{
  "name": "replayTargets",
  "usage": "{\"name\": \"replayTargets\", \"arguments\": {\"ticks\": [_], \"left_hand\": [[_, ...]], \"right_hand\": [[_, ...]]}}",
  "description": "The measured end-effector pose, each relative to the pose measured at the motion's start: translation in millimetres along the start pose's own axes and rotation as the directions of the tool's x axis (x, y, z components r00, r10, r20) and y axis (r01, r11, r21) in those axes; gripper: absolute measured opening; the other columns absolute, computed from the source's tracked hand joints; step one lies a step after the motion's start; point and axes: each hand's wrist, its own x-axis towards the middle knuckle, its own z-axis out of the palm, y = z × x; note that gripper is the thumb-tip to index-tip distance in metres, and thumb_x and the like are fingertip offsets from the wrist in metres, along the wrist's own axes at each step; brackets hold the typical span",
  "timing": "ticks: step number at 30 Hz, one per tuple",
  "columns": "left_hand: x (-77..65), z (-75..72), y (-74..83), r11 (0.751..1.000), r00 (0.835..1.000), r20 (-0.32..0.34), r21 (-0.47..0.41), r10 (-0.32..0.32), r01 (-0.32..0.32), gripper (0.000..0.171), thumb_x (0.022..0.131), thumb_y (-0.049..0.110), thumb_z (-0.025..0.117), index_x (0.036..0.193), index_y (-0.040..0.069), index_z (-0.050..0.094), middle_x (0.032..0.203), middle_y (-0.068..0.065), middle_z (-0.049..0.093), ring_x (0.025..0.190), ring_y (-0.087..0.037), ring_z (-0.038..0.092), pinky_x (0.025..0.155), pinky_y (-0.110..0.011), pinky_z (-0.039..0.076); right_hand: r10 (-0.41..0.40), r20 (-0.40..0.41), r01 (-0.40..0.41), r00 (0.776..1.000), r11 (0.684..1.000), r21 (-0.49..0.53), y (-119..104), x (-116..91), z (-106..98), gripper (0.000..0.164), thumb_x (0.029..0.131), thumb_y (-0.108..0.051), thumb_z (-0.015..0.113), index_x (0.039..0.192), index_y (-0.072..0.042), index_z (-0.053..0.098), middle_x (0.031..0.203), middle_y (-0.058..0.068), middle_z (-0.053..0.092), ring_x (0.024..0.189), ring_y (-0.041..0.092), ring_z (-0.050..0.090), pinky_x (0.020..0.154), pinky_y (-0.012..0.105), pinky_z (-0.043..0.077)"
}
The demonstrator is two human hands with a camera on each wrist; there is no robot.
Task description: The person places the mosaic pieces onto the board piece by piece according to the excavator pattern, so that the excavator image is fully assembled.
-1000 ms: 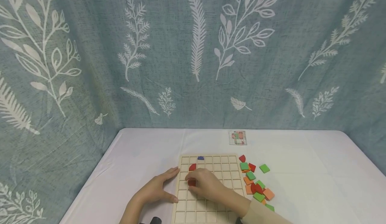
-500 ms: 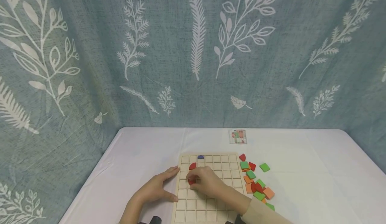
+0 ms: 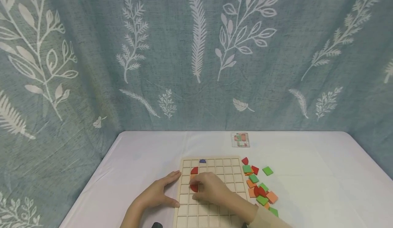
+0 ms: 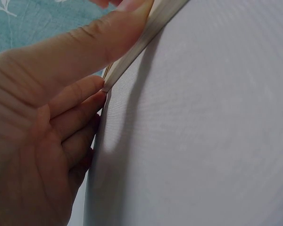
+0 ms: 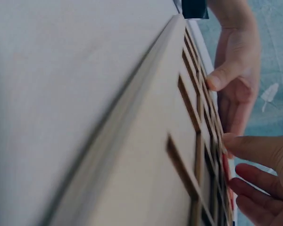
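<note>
A wooden grid board lies on the white table. My left hand rests along its left edge with fingers spread; in the left wrist view the thumb touches the board's side. My right hand is over the left part of the grid, its thumb and fingers pinching a red quarter-circle tile at a cell. Just above that, an orange tile partly shows past the fingers. Another red quarter-circle tile sits in a cell higher up, and a blue half-round tile in the top row.
Right of the board lies a loose spread of green tiles, orange tiles and red tiles, some overlapping. A pattern card lies near the table's far edge. A patterned curtain hangs behind.
The right hand has shifted slightly at the red tile, whose rounded lower edge now shows; part of an orange tile has come into sight above it. The left hand stays at the board's edge.
</note>
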Motion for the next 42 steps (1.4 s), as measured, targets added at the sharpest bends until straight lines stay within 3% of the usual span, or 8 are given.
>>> {"name": "replayTargets", "arguments": {"ticks": [6,11,14,23,26,29,32,42], "left_hand": [[-0.2,0.4,-0.5,1.0,1.0,-0.009,-0.007,-0.014,0.014,0.097,0.056,0.037,0.083,0.139,0.009,0.041,0.148,-0.012,0.032,0.136,-0.04,0.023,0.107,-0.062,0.018],[-1.1,-0.1,-0.1,0.999,0.999,-0.02,-0.004,-0.033,0.033,0.098,0.055,0.037,0.084,0.139,0.009,0.041,0.147,-0.012,0.033,0.136,-0.04,0.023,0.107,-0.062,0.019],[-2.8,-0.8,0.1,0.999,0.999,-0.02,-0.005,-0.039,0.039,0.098,0.055,0.036,0.084,0.139,0.008,0.041,0.147,-0.013,0.033,0.136,-0.041,0.023,0.107,-0.062,0.019],[-4.1,-1.6,1.0,1.0,1.0,-0.013,-0.008,-0.012,0.012,0.098,0.056,0.037,0.083,0.139,0.007,0.041,0.147,-0.014,0.032,0.135,-0.041,0.023,0.107,-0.062,0.018],[-3.7,-2.0,1.2,1.0,1.0,-0.013,-0.006,-0.004,0.004,0.098,0.056,0.036,0.084,0.139,0.006,0.041,0.147,-0.014,0.032,0.136,-0.041,0.023,0.107,-0.061,0.018],[-3.6,-2.3,1.2,1.0,1.0,-0.013,-0.011,-0.001,0.001,0.098,0.056,0.035,0.084,0.139,0.006,0.041,0.147,-0.014,0.032,0.136,-0.041,0.022,0.107,-0.061,0.018],[-2.9,-2.1,0.8,1.0,1.0,-0.009,-0.02,-0.004,0.004,0.098,0.056,0.035,0.084,0.139,0.006,0.04,0.148,-0.014,0.031,0.136,-0.041,0.021,0.107,-0.061,0.017],[-0.5,0.5,0.2,1.0,1.0,0.0,-0.006,-0.001,0.001,0.098,0.056,0.036,0.083,0.139,0.006,0.041,0.147,-0.014,0.032,0.136,-0.041,0.022,0.107,-0.061,0.018]], "right_hand": [[-0.007,-0.066,0.015,0.998,0.993,0.118,7.8,-12.9,-8.7,0.022,0.079,-0.016,0.073,0.1,-0.01,0.07,0.098,-0.002,0.07,0.091,0.007,0.064,0.08,0.02,0.053],[0.049,-0.063,-0.033,0.997,0.972,0.231,20.5,-34.7,-21.0,0.019,0.083,-0.019,0.069,0.1,-0.011,0.069,0.1,-0.001,0.069,0.092,0.012,0.063,0.081,0.024,0.053],[0.075,-0.097,-0.05,0.993,0.97,0.236,28.8,-48.4,-33.0,0.021,0.082,-0.018,0.07,0.101,-0.011,0.069,0.102,-0.002,0.069,0.093,0.015,0.063,0.081,0.027,0.054],[0.17,-0.29,-0.132,0.942,0.981,0.143,62.2,-87.1,-77.4,0.025,0.079,-0.018,0.073,0.1,-0.006,0.068,0.099,0.003,0.069,0.092,0.024,0.066,0.079,0.035,0.056],[0.255,-0.311,-0.223,0.915,0.965,0.137,71.6,-96.6,-87.5,0.024,0.079,-0.019,0.073,0.1,-0.008,0.069,0.097,0.002,0.07,0.092,0.023,0.065,0.081,0.036,0.055],[0.366,-0.306,-0.341,0.879,0.931,0.133,79.3,-101.0,-94.7,0.023,0.079,-0.019,0.073,0.1,-0.012,0.069,0.098,0.001,0.07,0.096,0.024,0.065,0.082,0.037,0.055],[0.423,-0.301,-0.409,0.854,0.906,0.113,85.8,-102.4,-99.4,0.023,0.079,-0.017,0.072,0.102,-0.011,0.069,0.101,0.003,0.069,0.096,0.026,0.065,0.082,0.04,0.054],[0.372,-0.325,-0.386,0.87,0.922,0.024,105.0,-101.4,-99.6,0.029,0.077,-0.009,0.073,0.105,-0.006,0.067,0.101,0.008,0.069,0.094,0.026,0.065,0.081,0.04,0.054]]}}
